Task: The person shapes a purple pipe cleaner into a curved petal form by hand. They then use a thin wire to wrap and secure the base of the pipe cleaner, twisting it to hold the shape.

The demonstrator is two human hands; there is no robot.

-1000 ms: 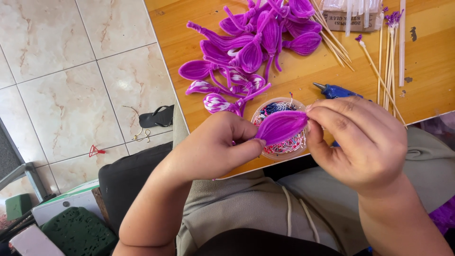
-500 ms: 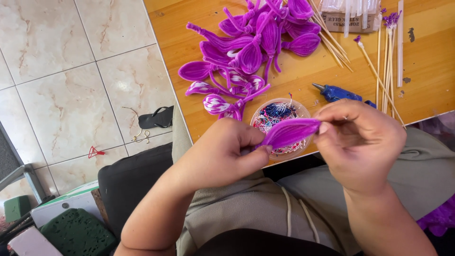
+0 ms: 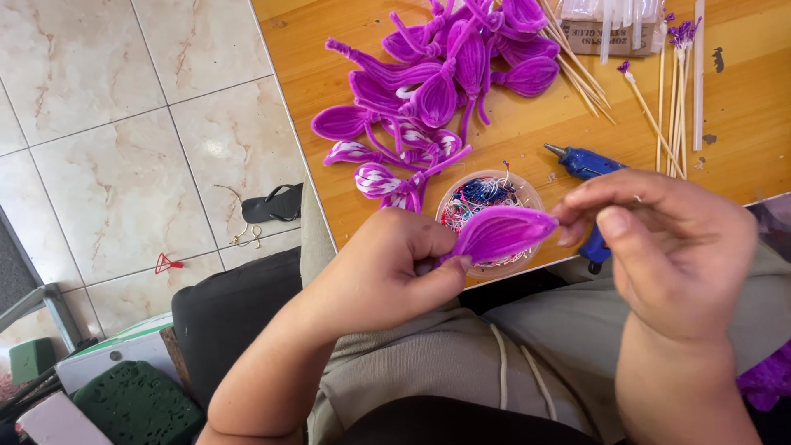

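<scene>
Left hand [image 3: 383,276] pinches the fuzzy purple pipe-cleaner petal [image 3: 503,233] at its base; right hand [image 3: 667,247], at three o'clock, pinches its tip over the round clear plastic bowl [image 3: 486,202].

Petal [image 3: 503,233] between left hand [image 3: 381,276] and right hand [image 3: 667,247], above bowl [image 3: 488,216] at surface [image 3: 741,132] edge — petal pile [image 3: 445,82] behind bowl, glue gun [image 3: 589,169] right, sticks [image 3: 667,91] further right.

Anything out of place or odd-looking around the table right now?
On the table, nothing stands out. On the tiled floor beside it lie a single black sandal, a bit of wire and a small red scrap. Both hands, left hand and right hand, grip the purple petal.
</scene>
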